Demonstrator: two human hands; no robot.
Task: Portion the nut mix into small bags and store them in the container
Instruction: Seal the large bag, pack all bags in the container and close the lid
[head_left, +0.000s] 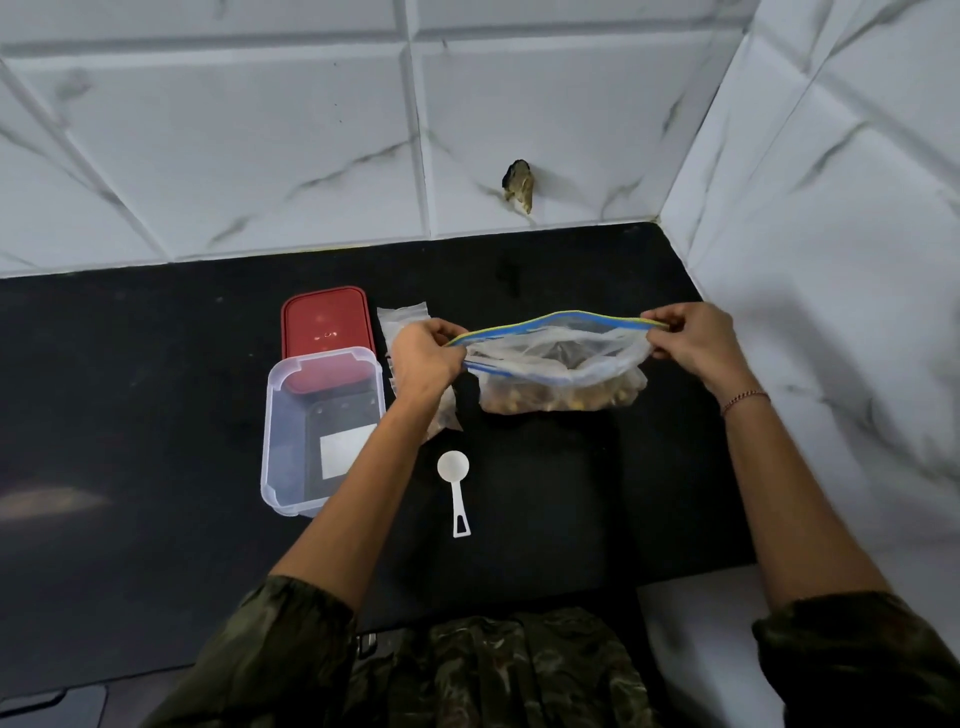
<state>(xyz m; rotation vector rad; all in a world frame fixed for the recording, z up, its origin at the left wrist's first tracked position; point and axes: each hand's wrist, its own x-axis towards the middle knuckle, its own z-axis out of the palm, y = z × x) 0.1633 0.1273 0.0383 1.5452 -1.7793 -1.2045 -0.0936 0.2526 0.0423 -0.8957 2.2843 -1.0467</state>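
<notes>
The large clear plastic zip bag with a blue-and-yellow seal strip (558, 358) is held just above the black countertop (156, 364), right of centre, with its mouth open. The brown nut mix (556, 397) fills only the bottom, which sags and appears to rest on or just over the surface.

Handling: the film is thin, soft and slippery, and has no stiffness of its own. The load is probably light but loose, so it will shift if the bag tips. The seal strip is the firmest part, so take hold at its two ends.

The left hand (423, 356) pinches the left end of the strip and the right hand (691, 338) pinches the right end. Both forearms reach forward, with the hands well apart, stretching the mouth wide.

A white plastic measuring scoop (456, 483) lies near, in front of the bag. A stack of small clear bags (402, 322) lies just behind the left hand. Left of these stands a clear rectangular plastic container (270, 415), open, and its red lid (326, 322) lies behind it.
</notes>
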